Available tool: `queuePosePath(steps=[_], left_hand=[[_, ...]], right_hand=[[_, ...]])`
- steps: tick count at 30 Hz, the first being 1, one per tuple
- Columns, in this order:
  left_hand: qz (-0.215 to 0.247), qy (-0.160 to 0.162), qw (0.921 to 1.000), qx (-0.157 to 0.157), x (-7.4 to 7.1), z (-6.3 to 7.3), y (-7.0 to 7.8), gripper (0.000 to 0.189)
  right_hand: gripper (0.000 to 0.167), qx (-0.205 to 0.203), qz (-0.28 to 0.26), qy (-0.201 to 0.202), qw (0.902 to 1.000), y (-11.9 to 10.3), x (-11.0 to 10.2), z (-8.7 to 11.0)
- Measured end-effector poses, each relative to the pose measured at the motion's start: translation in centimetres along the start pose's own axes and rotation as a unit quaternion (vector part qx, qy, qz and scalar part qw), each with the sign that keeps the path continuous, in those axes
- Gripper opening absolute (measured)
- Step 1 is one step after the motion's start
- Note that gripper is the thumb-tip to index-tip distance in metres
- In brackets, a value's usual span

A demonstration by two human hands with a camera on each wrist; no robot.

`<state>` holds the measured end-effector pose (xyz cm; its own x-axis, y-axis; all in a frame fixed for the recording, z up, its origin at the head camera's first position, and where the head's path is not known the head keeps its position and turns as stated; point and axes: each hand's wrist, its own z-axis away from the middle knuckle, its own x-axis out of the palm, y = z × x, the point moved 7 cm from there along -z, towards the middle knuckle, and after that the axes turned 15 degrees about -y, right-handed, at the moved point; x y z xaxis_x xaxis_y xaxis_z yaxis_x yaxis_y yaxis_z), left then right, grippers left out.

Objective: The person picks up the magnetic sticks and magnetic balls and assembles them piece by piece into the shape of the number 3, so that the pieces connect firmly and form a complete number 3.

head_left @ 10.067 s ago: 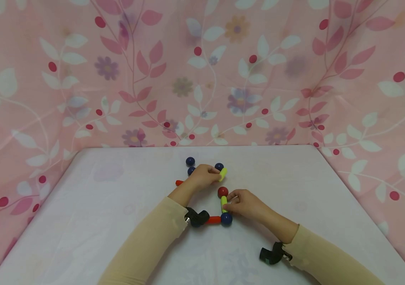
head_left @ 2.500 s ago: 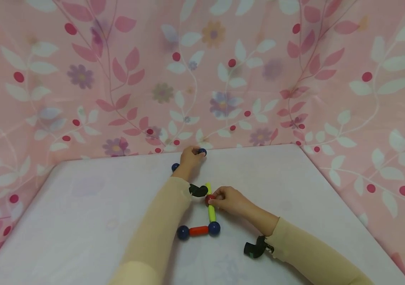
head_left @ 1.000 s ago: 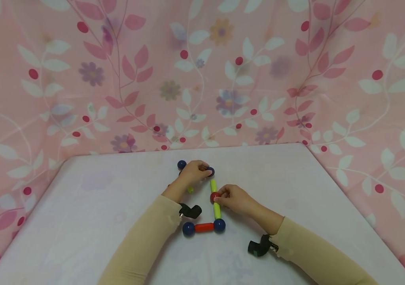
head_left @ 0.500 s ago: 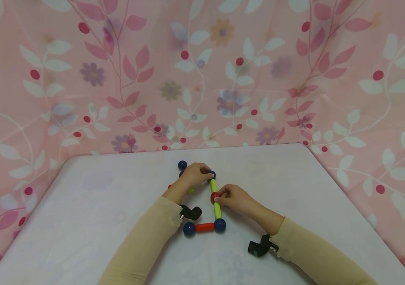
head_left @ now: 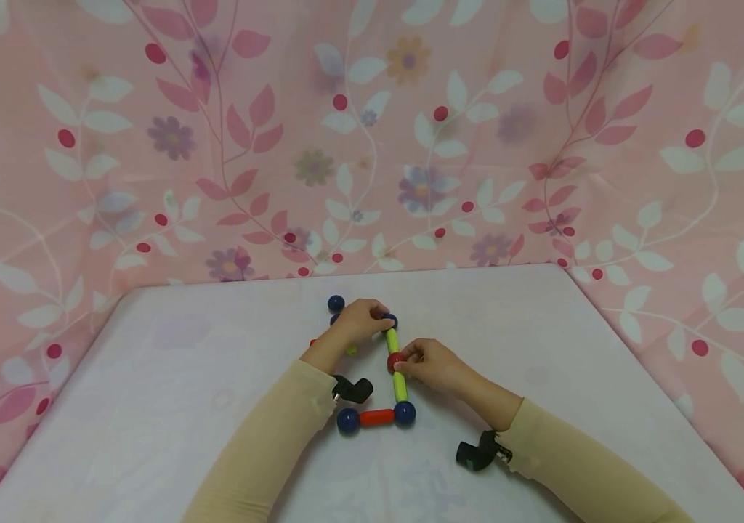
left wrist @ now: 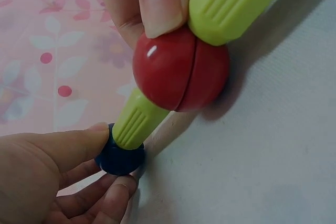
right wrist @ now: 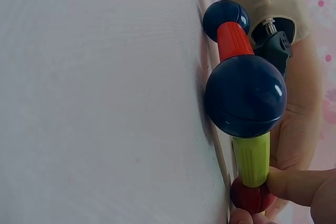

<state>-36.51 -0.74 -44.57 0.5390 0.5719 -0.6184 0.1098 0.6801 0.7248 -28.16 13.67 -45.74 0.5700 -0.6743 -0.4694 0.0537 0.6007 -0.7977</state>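
Note:
My left hand (head_left: 360, 319) pinches a dark blue ball (left wrist: 123, 158) between thumb and fingers; the ball touches the end of a yellow-green rod (head_left: 392, 340). My right hand (head_left: 437, 367) pinches a red ball (head_left: 394, 362) at that rod's other end. A second yellow-green rod (head_left: 401, 387) runs from the red ball to a blue corner ball (head_left: 405, 413). From there a red rod (head_left: 377, 417) leads left to another blue ball (head_left: 349, 421). Together the pieces form an L-shaped chain on the table.
A loose blue ball (head_left: 336, 303) lies behind the left hand, with another partly hidden by it. Beside the left wrist, the tips of a red piece (head_left: 312, 341) and a yellow-green piece (head_left: 352, 349) show. Floral cloth (head_left: 372, 145) hangs behind the white table (head_left: 542, 327).
My left hand earlier held a yellow-green rod, which then stood on the red ball. It has since brought a blue ball from the far edge to that rod's end. The right hand moved onto the red ball.

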Motion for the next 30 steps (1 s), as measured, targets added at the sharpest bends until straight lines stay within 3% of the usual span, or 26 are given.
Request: queuePosePath(steps=[15, 22, 30], left_hand=[[0.008, 0.017, 0.9998, 0.004, -0.2, -0.1, -0.2, 0.031], [0.021, 0.051, 0.9982, 0.023, -1.5, 1.0, -0.2, 0.026], [0.028, 0.088, 0.9946, 0.048, -3.5, 3.0, -1.2, 0.020]], right_hand=[[0.023, 0.006, -0.007, -0.002, 1.0000, 0.2, -0.1, -0.2], [0.023, 0.015, -0.006, -0.002, 0.9999, 0.0, 0.0, -0.1], [0.028, 0.031, -0.001, -0.002, 0.9995, 0.2, 0.0, -0.1]])
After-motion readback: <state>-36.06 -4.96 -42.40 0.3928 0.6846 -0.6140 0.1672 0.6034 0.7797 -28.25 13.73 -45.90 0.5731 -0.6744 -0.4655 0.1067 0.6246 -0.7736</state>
